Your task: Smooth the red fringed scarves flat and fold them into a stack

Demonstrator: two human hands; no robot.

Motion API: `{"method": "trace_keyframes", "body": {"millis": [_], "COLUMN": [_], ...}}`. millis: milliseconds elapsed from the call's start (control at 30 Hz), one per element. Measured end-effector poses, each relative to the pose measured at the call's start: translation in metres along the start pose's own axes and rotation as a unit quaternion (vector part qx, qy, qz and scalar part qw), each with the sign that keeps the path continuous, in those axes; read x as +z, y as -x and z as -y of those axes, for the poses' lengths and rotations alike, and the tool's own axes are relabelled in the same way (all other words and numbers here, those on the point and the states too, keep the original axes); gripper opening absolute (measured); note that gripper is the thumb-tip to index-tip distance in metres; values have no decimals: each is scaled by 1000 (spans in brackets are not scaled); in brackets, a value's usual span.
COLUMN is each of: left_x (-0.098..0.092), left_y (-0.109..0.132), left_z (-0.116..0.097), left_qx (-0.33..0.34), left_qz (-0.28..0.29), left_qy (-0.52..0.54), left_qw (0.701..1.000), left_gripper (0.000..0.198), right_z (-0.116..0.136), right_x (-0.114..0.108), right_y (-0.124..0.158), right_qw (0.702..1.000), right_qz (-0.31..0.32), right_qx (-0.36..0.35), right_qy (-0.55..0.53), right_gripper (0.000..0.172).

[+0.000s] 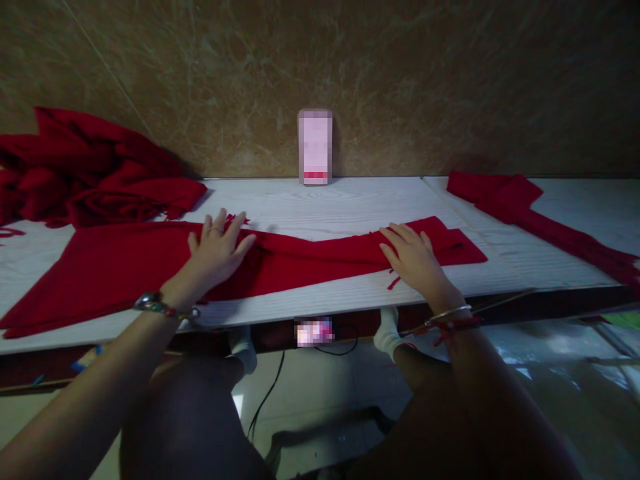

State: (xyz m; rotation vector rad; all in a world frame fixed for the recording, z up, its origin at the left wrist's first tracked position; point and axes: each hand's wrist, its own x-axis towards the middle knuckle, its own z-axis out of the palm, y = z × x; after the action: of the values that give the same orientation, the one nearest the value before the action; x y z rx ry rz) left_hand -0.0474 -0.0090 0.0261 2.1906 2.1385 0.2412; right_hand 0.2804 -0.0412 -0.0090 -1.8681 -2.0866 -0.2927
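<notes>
A long red scarf (310,263) lies folded lengthwise across a white table (325,200). My left hand (217,250) rests flat on it near its middle, fingers spread, holding nothing. My right hand (413,257) presses flat on the scarf's right part, fingers stretched out, close to the folded end (457,247). A few loose red threads stick out by each hand. Both wrists wear bracelets.
A heap of red cloth (85,170) sits at the table's back left. Another red scarf (540,213) lies along the right side. A blurred upright phone (315,147) leans on the brown wall. Below the table edge are my knees, white socks and a black cable (270,393).
</notes>
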Motion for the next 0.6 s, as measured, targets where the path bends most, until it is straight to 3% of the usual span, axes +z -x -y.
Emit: {"method": "trace_keyframes", "body": {"millis": [100,233,433,600], "left_x": [12,13,-10,-17], "left_y": [-6,-17,-29,-32], "left_z": [-20,-37,-56,-65], "left_qx": [88,133,256,301], "left_qz": [53,122,187,170], "left_qy": [-61,-104,-87,-108], "left_qw": [993,978,945,932], "left_gripper": [55,51,47,38], "right_z": [-2,-11,-51,-86], "right_x": [0,-4,-19,-21], "right_y": [1,0,4,11], "right_qw": [1000,1000,982,971], "right_qz": [7,-3,-75,-92], "right_qx": [-9,12,173,211], "right_qy": [-14,-25,-3,-60], "right_gripper": [41,40,40,38]}}
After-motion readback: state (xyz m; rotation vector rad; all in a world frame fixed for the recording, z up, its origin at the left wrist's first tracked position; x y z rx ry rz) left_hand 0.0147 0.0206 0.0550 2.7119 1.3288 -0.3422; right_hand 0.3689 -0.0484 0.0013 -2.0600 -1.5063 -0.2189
